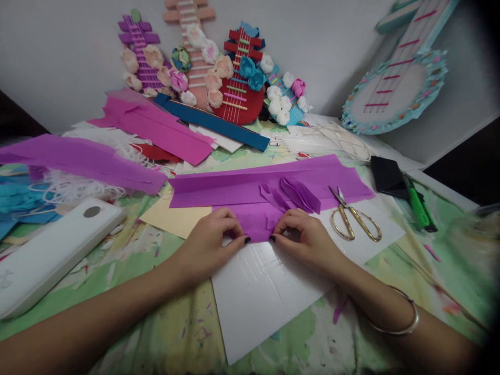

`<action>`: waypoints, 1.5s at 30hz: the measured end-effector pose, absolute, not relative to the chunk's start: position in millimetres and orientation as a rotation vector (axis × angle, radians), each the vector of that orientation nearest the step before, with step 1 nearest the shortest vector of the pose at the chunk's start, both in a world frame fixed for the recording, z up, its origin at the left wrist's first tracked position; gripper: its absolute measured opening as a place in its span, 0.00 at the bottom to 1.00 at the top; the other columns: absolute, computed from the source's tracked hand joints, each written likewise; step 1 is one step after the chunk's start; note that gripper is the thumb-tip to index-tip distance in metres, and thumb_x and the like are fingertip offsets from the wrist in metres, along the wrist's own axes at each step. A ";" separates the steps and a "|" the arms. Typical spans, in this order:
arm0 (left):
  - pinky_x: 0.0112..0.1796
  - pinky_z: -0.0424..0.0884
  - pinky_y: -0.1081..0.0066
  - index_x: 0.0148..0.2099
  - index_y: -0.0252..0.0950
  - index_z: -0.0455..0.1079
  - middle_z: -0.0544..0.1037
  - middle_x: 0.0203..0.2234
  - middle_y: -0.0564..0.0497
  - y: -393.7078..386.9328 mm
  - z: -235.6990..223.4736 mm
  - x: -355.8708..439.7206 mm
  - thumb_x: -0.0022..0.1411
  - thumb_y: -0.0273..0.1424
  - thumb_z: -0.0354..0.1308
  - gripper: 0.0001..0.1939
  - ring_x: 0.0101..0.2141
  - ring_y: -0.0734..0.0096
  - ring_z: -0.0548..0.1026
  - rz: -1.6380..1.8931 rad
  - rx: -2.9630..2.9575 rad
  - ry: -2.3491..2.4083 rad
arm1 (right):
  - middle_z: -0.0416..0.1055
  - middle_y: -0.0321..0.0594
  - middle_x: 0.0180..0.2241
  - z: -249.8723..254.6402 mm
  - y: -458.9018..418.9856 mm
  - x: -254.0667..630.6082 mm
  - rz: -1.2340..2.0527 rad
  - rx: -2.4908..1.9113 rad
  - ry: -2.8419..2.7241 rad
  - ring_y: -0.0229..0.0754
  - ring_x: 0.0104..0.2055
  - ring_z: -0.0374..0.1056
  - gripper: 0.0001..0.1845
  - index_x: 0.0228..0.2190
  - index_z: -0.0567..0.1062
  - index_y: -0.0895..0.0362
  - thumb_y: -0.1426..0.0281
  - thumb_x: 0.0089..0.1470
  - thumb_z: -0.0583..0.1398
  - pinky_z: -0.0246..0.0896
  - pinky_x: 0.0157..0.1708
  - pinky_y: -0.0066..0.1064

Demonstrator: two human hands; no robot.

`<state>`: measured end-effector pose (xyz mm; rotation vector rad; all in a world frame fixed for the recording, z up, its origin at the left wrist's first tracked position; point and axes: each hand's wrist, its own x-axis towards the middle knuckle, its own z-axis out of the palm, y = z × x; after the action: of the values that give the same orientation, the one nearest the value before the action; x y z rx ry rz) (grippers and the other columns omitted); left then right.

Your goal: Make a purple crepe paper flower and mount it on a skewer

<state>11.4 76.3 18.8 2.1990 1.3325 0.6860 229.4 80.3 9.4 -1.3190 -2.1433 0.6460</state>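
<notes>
At the purple paper (255, 221), fingers (233, 233) pinching.

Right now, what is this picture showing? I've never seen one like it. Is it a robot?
No robot here, just a person's bare hands. The only picture comes from a camera worn on their head, looking forward and down. The left hand and right hand hold a small purple paper by its near edge, over a white board. Gold-handled scissors lie beyond the right hand. A green cutter lies farther right. At the back stands a red guitar shape, among other decorated ones.
</notes>
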 end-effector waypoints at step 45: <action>0.35 0.65 0.57 0.46 0.30 0.71 0.75 0.34 0.43 45.2 7.2 21.0 0.59 0.25 0.52 0.13 0.36 0.56 0.67 0.555 3.166 1.173 | 0.71 0.46 0.33 15.1 55.3 219.0 -0.050 -0.950 -2.535 0.47 0.42 0.58 0.09 0.32 0.76 0.62 0.80 0.54 0.55 0.56 0.39 0.40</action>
<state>21.0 45.2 7.2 3.1665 1.1732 0.5545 219.0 55.3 15.1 -0.9496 -2.5350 -0.0500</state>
